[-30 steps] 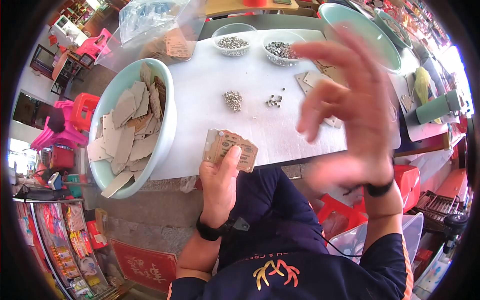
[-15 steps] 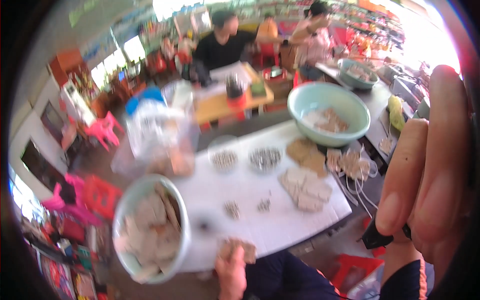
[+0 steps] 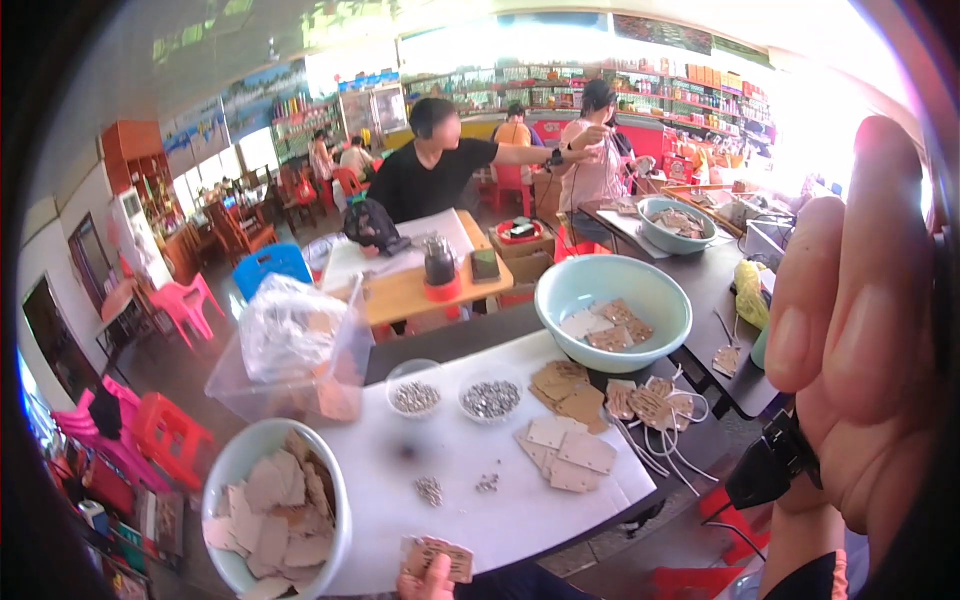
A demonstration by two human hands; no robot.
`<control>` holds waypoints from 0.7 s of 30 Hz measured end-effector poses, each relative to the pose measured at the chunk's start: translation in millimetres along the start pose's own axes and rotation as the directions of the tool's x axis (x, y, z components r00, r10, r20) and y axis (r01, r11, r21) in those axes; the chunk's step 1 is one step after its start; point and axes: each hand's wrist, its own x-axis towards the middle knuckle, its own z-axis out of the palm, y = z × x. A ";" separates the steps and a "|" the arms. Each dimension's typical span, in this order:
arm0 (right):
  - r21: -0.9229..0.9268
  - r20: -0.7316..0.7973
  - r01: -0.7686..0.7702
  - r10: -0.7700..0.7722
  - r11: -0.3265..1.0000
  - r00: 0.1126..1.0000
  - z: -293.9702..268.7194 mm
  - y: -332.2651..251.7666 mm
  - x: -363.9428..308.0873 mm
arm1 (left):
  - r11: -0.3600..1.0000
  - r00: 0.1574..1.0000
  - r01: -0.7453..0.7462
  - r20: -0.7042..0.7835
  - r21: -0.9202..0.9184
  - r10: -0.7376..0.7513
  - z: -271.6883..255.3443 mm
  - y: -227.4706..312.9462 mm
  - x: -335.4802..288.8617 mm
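My left hand (image 3: 428,583) grips a small, flat brown wooden piece (image 3: 447,560) with dark cut-out marks, thumb on top, at the table's near edge. My right hand (image 3: 860,330) is raised close at the right rim, its fingers bent and pressed together. A black clip-like device (image 3: 775,465) is beside its wrist; whatever those fingers hold is hidden. Ahead of my left hand, two small heaps of metal bits (image 3: 429,490) lie on the white board (image 3: 370,530). Beyond them stand a clear dish of silvery bits (image 3: 413,397) and another of darker ones (image 3: 491,398).
Pale flat pieces (image 3: 567,455) and brown ones (image 3: 568,392) lie stacked at right, near corded pieces (image 3: 655,402). A full bowl (image 3: 215,500) stands left, a larger bowl (image 3: 560,330) behind. A clear bin (image 3: 235,372) holds plastic wrapping. A person (image 3: 430,175) sits across.
The view has shifted and become sharper. My left hand, with the wooden piece, is lower and further left in the picture. My right hand stays at the right rim.
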 end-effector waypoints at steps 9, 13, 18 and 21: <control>0.147 0.082 -0.317 0.307 0.937 0.948 36.7 -28.1 -60.2 | 0.992 0.987 -0.117 -0.116 -0.038 0.112 -0.7 -16.8 5.3; 0.306 0.101 -0.377 0.364 0.874 0.926 63.7 -33.1 -80.9 | 0.978 0.986 -0.162 -0.023 0.131 0.167 11.6 -11.2 12.8; 0.473 0.103 -0.374 0.371 0.798 0.923 111.3 -36.8 -74.9 | 0.985 0.997 -0.073 -0.035 -0.155 0.069 6.3 -18.6 18.3; 0.355 0.405 -0.526 0.380 0.773 0.831 114.1 -36.4 -48.0 | 0.985 0.997 -0.071 -0.001 -0.158 0.072 7.7 -12.5 12.1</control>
